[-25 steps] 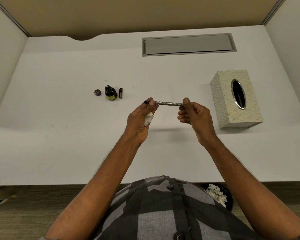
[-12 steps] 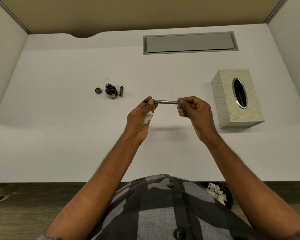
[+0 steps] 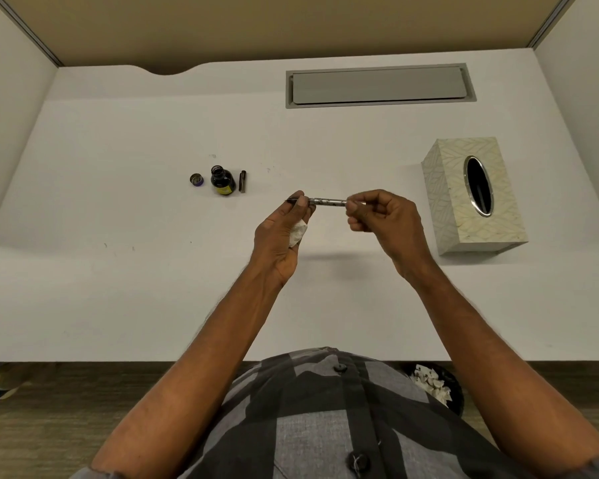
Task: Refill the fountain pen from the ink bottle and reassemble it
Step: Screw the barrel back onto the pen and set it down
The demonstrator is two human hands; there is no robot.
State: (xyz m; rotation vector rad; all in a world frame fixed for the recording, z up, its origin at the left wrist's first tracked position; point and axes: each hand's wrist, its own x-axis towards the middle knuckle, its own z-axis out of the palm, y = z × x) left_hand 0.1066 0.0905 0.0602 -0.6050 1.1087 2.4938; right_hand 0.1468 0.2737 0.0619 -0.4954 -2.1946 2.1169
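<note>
A white desk (image 3: 118, 288) fills the booth, enclosed by pale side panels (image 3: 11, 108) and a tan back wall (image 3: 291, 25). A grey cable hatch (image 3: 381, 85) sits near its far edge. Below, wood-grain flooring (image 3: 66, 426).

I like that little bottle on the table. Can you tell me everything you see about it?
The ink bottle is small, dark and looks like glass, with a yellow label low on its side. It stands upright on the white table with its mouth open. Its round cap lies just left of it, a small dark tube just right. Neither hand touches it.
</note>
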